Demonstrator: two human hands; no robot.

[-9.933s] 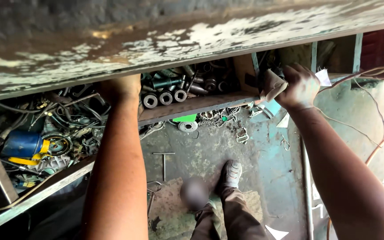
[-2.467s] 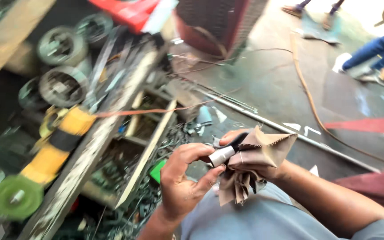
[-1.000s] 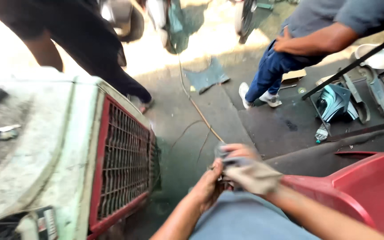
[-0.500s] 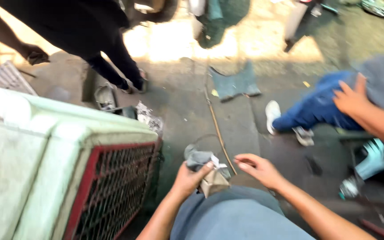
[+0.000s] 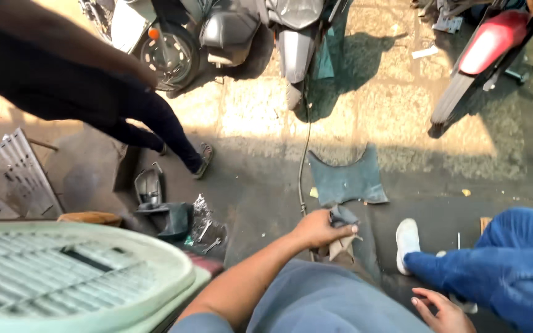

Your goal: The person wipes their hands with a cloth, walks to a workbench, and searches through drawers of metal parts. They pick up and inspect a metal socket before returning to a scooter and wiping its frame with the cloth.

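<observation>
My left hand (image 5: pixel 319 228) reaches forward over my grey-clad lap and is closed on a folded brown and dark grey sheet (image 5: pixel 342 237) that looks like sandpaper. The sheet hangs just above the dark concrete floor. My right hand (image 5: pixel 440 308) is low at the bottom edge, palm up and fingers spread, holding nothing. It is close to a seated person's blue-jeaned leg (image 5: pixel 495 265).
A pale green grilled cover (image 5: pixel 63 277) fills the lower left. A dark rubber mat piece (image 5: pixel 347 179), a thin cable (image 5: pixel 303 160) and a loose mirror (image 5: pixel 149 188) lie on the floor. Parked scooters (image 5: pixel 229 31) line the top. A person in black (image 5: pixel 94 86) stands at the left, and a white shoe (image 5: pixel 407 240) is near the sheet.
The view has swung toward the street. My right hand has let go of the sheet and dropped down to the right; my left hand still holds it.
</observation>
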